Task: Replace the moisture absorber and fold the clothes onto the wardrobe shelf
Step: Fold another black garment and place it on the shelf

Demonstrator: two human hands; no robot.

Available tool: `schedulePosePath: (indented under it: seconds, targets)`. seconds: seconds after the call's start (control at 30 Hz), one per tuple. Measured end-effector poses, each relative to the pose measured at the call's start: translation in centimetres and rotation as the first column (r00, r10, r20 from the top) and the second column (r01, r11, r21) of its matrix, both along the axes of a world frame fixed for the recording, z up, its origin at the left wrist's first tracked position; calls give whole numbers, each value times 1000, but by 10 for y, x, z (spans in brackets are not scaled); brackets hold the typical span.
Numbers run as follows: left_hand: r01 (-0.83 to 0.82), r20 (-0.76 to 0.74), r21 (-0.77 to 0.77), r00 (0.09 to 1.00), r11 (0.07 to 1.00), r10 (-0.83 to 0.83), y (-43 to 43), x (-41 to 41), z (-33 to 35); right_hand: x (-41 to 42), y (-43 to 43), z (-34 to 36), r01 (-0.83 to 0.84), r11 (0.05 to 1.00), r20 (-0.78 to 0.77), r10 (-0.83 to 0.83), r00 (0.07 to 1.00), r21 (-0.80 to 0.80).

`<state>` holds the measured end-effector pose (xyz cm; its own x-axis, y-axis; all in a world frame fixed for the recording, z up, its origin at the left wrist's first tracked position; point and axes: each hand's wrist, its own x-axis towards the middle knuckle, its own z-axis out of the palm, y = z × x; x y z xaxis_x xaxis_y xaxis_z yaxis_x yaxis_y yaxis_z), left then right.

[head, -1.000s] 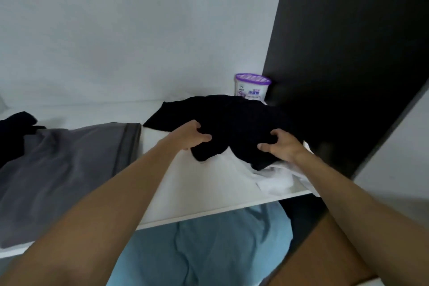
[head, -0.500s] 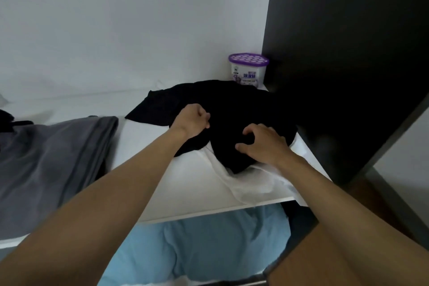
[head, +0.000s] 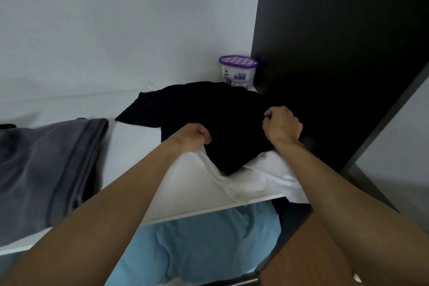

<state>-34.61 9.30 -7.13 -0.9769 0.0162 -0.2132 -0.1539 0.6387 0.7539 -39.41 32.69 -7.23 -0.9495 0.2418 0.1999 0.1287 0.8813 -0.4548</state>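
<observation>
Both my hands are on the black shirt [head: 209,109], which lies mid-shelf on top of a white garment [head: 262,176]. My left hand [head: 193,137] grips the shirt's 8 o'clock edge with its fingers curled under, tips hidden in the fabric. I can't tell if it also catches the white cloth. My right hand [head: 282,125] is bunched at the shirt's 3 o'clock side, fingers tight and pinching black fabric, and the pinch itself is turned away from me.

The shirt's right edge melts into the dark panel [head: 336,53], so its outline is lost there. The white garment hangs over the shelf [head: 130,146] lip at 5 o'clock, mostly covered by the shirt.

The absorber [head: 238,71] stands upright at the shirt's 12 o'clock, in the back corner against the panel, its base hidden behind the shirt. It has a purple lid with pale spots. The label has blue characters and a small logo, too blurred to read.

A grey garment [head: 46,165] at 9 o'clock is cut off by the frame. Blue cloth [head: 209,244] lies below the shelf at 6 o'clock, partly hidden by my arms.
</observation>
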Motion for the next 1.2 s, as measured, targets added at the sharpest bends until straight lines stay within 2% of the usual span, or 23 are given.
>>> schedulePosePath:
  seconds: [0.1, 0.17, 0.23, 0.27, 0.3, 0.37, 0.4, 0.43, 0.5, 0.53, 0.6, 0.63, 0.7, 0.73, 0.77, 0.8, 0.87, 0.93, 1.0, 1.03, 1.1, 1.2]
  targets:
    - [-6, 5, 56, 1000, 998, 5, -3, 7, 2, 0, 1, 5, 16, 992, -8, -17, 1000, -127]
    - [-46, 12, 130, 999, 990, 44, -5, 12, 3, 3, -2, 15, 3, 952, -69, -25, 997, -307]
    - [-141, -3, 245, 989, 959, 146, -9, 15, 8, 12, -14, 32, -139, 852, -236, 19, 972, -505]
    - [-186, 15, 328, 981, 926, 191, -11, 17, 15, 20, -23, 40, -258, 801, -332, 79, 940, -540]
    - [-222, 75, 447, 975, 867, 211, -13, 17, 24, 32, -36, 49, -383, 762, -400, 179, 899, -522]
    - [-273, 251, 708, 959, 651, 129, -20, 17, 41, 63, -64, 59, -635, 672, -434, 476, 765, -381]
    - [-287, 300, 790, 952, 542, 67, -25, 18, 48, 81, -77, 57, -733, 602, -382, 626, 680, -317]
    - [-285, 316, 833, 949, 473, 15, -27, 23, 53, 100, -86, 54, -798, 537, -286, 747, 600, -274]
    - [-300, 319, 813, 946, 500, 50, -29, 34, 56, 130, -96, 43, -870, 450, -76, 878, 472, -204]
    - [-330, 308, 778, 942, 535, 134, -29, 40, 54, 140, -96, 37, -876, 435, -26, 893, 450, -209]
    - [-365, 236, 743, 927, 561, 291, -32, 52, 50, 154, -94, 31, -819, 474, -90, 846, 525, -323]
    - [-349, 196, 753, 928, 558, 316, -35, 58, 50, 158, -94, 31, -747, 515, -160, 768, 619, -421]
    - [-284, 132, 774, 946, 565, 296, -47, 76, 55, 158, -92, 34, -479, 557, -214, 475, 854, -678]
    - [-241, 96, 766, 959, 595, 265, -54, 88, 57, 156, -91, 37, -298, 516, -125, 343, 931, -803]
    - [-185, 56, 751, 974, 634, 218, -61, 101, 59, 153, -92, 40, -124, 431, 12, 298, 954, -894]
    - [-116, 13, 726, 988, 678, 155, -68, 115, 58, 151, -95, 42, 18, 349, 143, 335, 932, -937]
    - [32, -40, 643, 999, 765, -8, -82, 143, 54, 153, -110, 44, 191, 213, 275, 495, 824, -958]
    - [202, -29, 492, 976, 847, -216, -96, 171, 46, 163, -134, 42, 210, 146, 255, 574, 778, -967]
    - [301, 38, 415, 937, 859, -346, -113, 192, 35, 179, -159, 38, 157, 128, 202, 539, 818, -979]
    - [296, 75, 439, 929, 848, -363, -122, 201, 29, 188, -169, 34, 117, 113, 159, 499, 852, -987]
    - [202, 144, 524, 936, 827, -320, -139, 217, 21, 209, -181, 28, -16, 136, 44, 427, 903, -991]
    - [-12, 223, 629, 960, 777, -166, -154, 229, 11, 250, -183, 21, -258, 270, -104, 477, 873, -928]
